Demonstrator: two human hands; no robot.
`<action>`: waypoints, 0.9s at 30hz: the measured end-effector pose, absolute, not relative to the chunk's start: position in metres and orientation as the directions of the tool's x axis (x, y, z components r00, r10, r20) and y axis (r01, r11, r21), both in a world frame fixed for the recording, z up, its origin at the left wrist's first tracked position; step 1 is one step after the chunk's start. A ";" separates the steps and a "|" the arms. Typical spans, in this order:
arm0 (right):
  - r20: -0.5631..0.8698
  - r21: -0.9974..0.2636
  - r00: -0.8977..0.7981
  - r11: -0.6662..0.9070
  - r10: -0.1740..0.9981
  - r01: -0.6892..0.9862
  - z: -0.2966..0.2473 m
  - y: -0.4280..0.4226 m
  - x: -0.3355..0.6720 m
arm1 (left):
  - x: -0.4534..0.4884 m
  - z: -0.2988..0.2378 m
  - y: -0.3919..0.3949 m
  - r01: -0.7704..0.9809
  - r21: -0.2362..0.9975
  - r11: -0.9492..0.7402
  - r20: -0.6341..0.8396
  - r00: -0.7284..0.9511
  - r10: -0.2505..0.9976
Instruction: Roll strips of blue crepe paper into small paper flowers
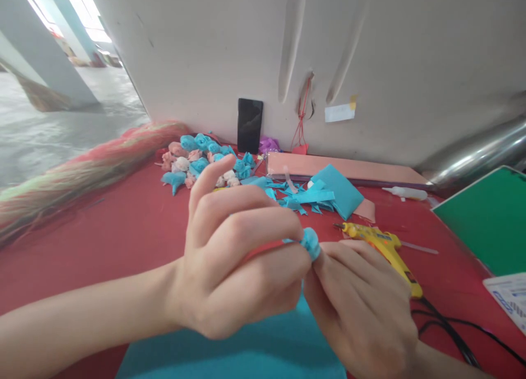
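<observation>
A bud (311,243) between the hands (242,253) (365,302) — flower heap (199,166) behind left, glue gun (376,239) behind right.

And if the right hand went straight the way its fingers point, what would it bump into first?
First, the little blue roll that the right hand is pinching; just past it, probably the left hand, though depth is hard to judge.
</observation>
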State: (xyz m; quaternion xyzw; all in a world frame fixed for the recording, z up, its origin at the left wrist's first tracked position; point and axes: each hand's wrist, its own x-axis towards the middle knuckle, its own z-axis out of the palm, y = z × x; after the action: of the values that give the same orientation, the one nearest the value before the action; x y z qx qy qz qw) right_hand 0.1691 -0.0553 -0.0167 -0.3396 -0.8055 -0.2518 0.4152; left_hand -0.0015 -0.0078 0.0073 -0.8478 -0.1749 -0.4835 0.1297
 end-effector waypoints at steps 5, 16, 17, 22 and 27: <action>0.837 0.141 -0.426 0.617 0.343 0.774 -0.016 -0.056 0.165 | 0.001 0.013 -0.009 0.417 -0.053 -0.908 0.907 0.401 0.131; 0.833 0.113 -0.424 0.642 0.355 0.759 -0.019 -0.057 0.164 | 0.000 0.014 -0.012 0.322 0.061 -0.945 0.886 0.418 0.199; 0.830 0.079 -0.417 0.662 0.370 0.746 -0.020 -0.057 0.165 | -0.002 0.016 -0.012 0.276 0.154 -0.949 0.859 0.437 0.267; 0.772 -0.124 -0.411 0.749 0.485 0.651 -0.020 -0.049 0.171 | -0.012 0.029 -0.005 0.169 0.632 -0.757 0.540 0.605 0.586; 0.675 -0.239 -0.507 0.809 0.536 0.537 -0.018 -0.042 0.176 | -0.016 0.035 0.003 0.172 0.845 -0.506 0.254 0.704 0.663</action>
State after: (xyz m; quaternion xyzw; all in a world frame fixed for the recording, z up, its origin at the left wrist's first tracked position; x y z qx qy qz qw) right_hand 0.1757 -0.0418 -0.0176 -0.3091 -0.8680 -0.0005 0.3887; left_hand -0.0156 0.0026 0.0346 -0.8186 -0.2552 -0.2879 -0.4264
